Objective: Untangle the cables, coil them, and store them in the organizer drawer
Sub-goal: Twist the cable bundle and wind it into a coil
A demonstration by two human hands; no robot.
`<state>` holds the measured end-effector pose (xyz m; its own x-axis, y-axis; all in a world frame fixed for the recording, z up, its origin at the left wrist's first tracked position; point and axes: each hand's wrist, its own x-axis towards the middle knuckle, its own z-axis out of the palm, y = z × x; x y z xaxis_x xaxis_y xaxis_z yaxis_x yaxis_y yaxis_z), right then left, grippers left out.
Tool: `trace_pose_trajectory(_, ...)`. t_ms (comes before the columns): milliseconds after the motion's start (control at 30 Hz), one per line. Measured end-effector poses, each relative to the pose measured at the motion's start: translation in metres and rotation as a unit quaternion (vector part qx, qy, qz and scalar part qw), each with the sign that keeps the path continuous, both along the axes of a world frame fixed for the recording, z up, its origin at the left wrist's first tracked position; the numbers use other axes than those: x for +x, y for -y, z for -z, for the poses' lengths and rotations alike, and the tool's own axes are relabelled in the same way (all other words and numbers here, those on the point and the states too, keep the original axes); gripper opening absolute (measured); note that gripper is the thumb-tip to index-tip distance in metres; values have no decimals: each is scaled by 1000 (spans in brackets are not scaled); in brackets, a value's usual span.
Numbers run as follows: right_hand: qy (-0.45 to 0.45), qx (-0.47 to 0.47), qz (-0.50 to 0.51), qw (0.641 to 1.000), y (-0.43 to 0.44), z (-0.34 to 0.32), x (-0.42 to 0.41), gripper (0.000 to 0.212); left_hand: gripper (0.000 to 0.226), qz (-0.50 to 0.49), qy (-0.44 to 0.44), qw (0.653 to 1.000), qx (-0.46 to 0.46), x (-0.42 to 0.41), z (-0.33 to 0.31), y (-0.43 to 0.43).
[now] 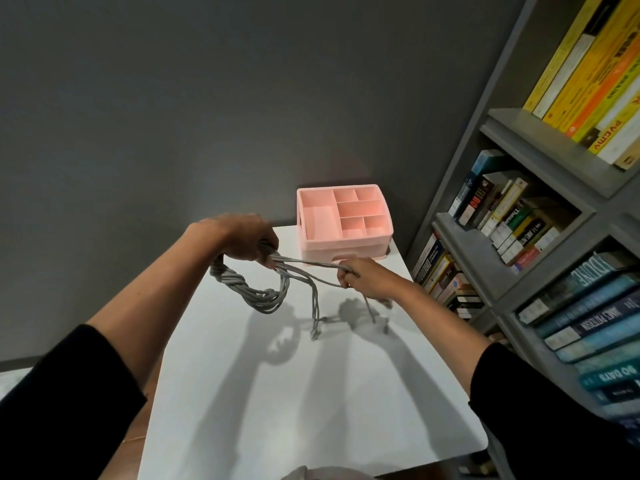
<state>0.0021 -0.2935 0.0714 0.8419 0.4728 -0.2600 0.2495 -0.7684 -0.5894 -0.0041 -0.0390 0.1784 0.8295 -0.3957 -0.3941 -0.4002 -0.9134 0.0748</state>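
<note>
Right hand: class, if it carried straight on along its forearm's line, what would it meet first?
Probably the left hand gripping the grey cable bundle; the right hand points up-left at it. Depth is unclear: the pink organizer may come first.

**Grey cables, pink organizer, very loud books**

Cables [256, 292] are plain light grey from end to end, with a twisted, rope-like look where they wind round each other. Organizer [346, 242] is soft pastel pink inside and out, one solid colour. Counter [311, 410] is white with greyish shadows lying across it. Wall [173, 98] is flat dark grey, and the shelf [540, 140] is a similar mid grey. Top books [588, 64] are mostly bright yellow with some orange, white and black. Middle books [512, 220] are a mix of black, white, green, red and blue spines. Bottom books [595, 327] run teal to dark blue. Sleeves [52, 410] are solid black.
</note>
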Motion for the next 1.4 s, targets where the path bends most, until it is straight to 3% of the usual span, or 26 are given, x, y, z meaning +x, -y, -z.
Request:
trace_pose_trajectory(133, -30, 40, 9, 999, 3, 14, -1, 22, 13, -4, -23, 1000, -21, 0, 4, 2)
trace_pose_trajectory(267, 112, 43, 21, 993, 10, 22, 3, 30, 11, -10, -40, 998, -40, 0, 8, -5)
trace_pose_trajectory(333, 137, 15, 33, 990, 9, 15, 0, 28, 11, -14, -43, 998, -49, 0, 10, -8)
trace_pose_trajectory(500, -1, -129, 58, 990, 18, 20, -4, 40, 10, -18, -28, 998, -48, 0, 4, -12)
trace_pose_trajectory(600, -60, -129, 119, 983, 33, 45, -11, 45, 12, -23, -18, 999, -38, -2, 1, -16)
trace_pose_trajectory(667, -85, -141, 105, 981, 38, 55, -12, 43, 13, -25, -22, 999, -34, -3, 4, -16)
trace_pose_trajectory(767, -168, -152, 57, 972, 32, 41, -12, 90, 15, -24, -34, 999, -32, -5, 9, -12)
trace_pose_trajectory(833, -170, -88, 17, 981, 14, 14, -15, 108, 16, -22, -43, 998, -33, -6, 10, -6)
trace_pose_trajectory(900, -116, 28, 8, 993, -12, -14, -23, 97, 16, -16, -49, 998, -33, -6, 11, 1)
trace_pose_trajectory(967, -70, 123, 7, 990, -39, -35, -30, 62, 16, -12, -52, 998, -32, -6, 12, 8)
trace_pose_trajectory(1033, -37, 118, -16, 992, -58, -45, -34, 31, 15, -12, -48, 998, -27, -6, 11, 12)
trace_pose_trajectory(1167, -8, 66, -48, 997, -64, -45, -38, 38, 12, -21, -38, 999, -28, -7, 14, 4)
trace_pose_trajectory(1300, 75, 145, -26, 986, -63, -40, -36, 22, 20, -31, -23, 999, 1, -14, 23, 5)
trace_pose_trajectory(1400, 65, 174, -21, 982, -61, -45, -28, 17, 23, -27, -14, 999, -21, -17, 26, 6)
